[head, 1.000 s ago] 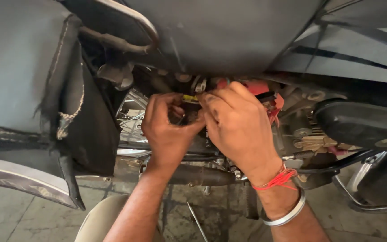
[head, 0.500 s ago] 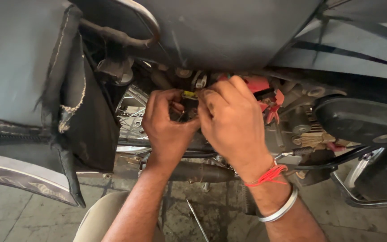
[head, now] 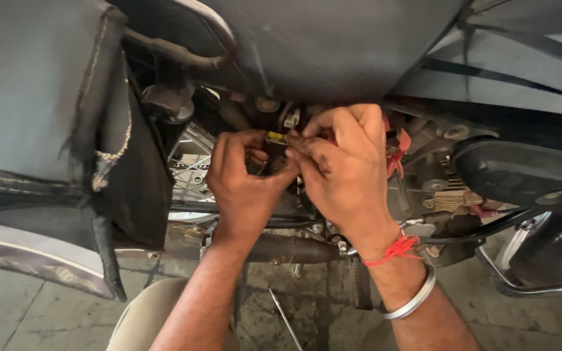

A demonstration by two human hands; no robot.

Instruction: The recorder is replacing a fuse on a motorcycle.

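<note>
Both hands up under the motorcycle's dark seat panel [head: 333,52]: left hand [head: 245,185] curled, fingertips pinching a small yellow connector [head: 276,137]; right hand [head: 343,172] just right of it, thumb and forefinger pressed together on the same piece, red wires [head: 395,153] behind. Connector at the fingertips of both, far side of the palms, long axis roughly left-right, left hand marginally nearer. Versus half a second earlier: grip and position unchanged, only slight shift of view.
</note>
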